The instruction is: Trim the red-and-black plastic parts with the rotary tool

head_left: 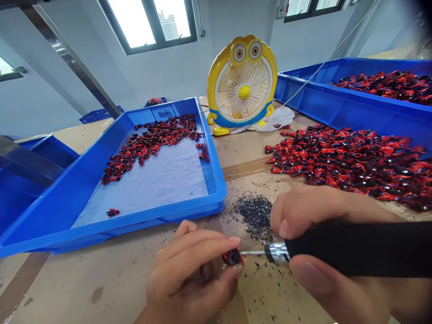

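My left hand (195,270) pinches a small red and black part (232,257) between thumb and fingertips, a dark round opening facing me. My right hand (320,238) is wrapped round a thick black tool (354,249) with a silver collar and a thin metal tip. That tip meets the right side of the small part. Beyond my hands, a blue tray (189,208) lined with white sheet holds similar parts (151,141), and one lone part (112,212) lies near its front edge. At the right, a large heap of such parts (351,159) lies on the table.
A yellow and blue fan (243,90) stands behind the table's middle. Black shavings (256,213) are scattered on the brown tabletop (246,150). Another blue bin (351,105) with more parts is at the back right. A metal post (77,67) slants at the left.
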### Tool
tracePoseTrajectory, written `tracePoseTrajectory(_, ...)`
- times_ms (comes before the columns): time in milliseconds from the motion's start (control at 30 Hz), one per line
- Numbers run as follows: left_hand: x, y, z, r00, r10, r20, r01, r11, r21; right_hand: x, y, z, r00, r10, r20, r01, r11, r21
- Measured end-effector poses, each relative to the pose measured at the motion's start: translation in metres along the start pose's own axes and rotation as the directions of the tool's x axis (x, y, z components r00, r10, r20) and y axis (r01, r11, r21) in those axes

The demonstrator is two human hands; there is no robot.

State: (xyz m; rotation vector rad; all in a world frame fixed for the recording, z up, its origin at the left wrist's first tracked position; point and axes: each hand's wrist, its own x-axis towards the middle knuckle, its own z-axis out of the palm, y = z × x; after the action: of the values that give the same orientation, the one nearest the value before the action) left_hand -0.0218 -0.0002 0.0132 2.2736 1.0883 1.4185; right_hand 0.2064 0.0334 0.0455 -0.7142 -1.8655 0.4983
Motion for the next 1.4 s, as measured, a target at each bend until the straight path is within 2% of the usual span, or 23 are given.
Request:
tracePoseTrajectory(100,-0.0019,0.0016,0.0000,1.000,-0.006,-0.017,0.007,0.999,0.037,0.0005,-0.0029,0.0014,0.998,0.016,-0.056,-0.017,1.000,-0.006)
tracePoseTrajectory(333,-0.0072,0.0001,-0.0025,0.996,-0.069,0.051,0.063,0.992,0.112,0.0002,-0.0030,0.0055,0.995,0.023,-0.094,-0.017,0.998,0.067)
tracePoseTrajectory(633,-0.0087,-0.0038,-0.0034,0.997,-0.016,0.079,0.014,1.000,0.023,-0.0014,-0.0043,0.0042,0.995,0.037,-0.094,-0.024,0.991,0.128)
tracePoseTrajectory(767,-0.0090,-0.0049,-0.0018,0.998,0.021,0.062,-0.024,0.998,0.051,-0.0016,-0.0037,0.0029,0.993,0.033,-0.111,-0.019,0.992,0.124)
tracePoseTrajectory(967,-0.0078,-0.0014,-0.0001,0.999,0.023,0.041,-0.028,0.991,0.131,-0.0059,-0.0010,0.0026,1.000,-0.002,-0.030,0.006,0.991,0.131)
tracePoseTrajectory(1033,-0.0067,-0.0006,-0.0006,0.999,0.008,0.048,-0.016,0.988,0.155,-0.0050,0.0003,0.0033,0.999,-0.005,-0.054,0.011,0.995,0.103)
tracePoseTrajectory(1133,-0.0053,-0.0005,-0.0015,0.998,0.016,0.058,-0.025,0.988,0.152,-0.0018,0.0024,0.0029,0.999,-0.014,-0.046,0.017,0.998,0.053)
tracePoseTrajectory(1233,-0.0044,0.0000,-0.0019,0.998,0.018,0.063,-0.027,0.989,0.148,0.0001,0.0036,0.0010,0.999,-0.033,0.013,0.032,0.998,0.050)
tracePoseTrajectory(1400,-0.0029,-0.0005,0.0004,0.997,0.046,0.062,-0.055,0.986,0.159,-0.0006,0.0024,-0.0002,1.000,-0.020,0.019,0.019,0.998,0.055)
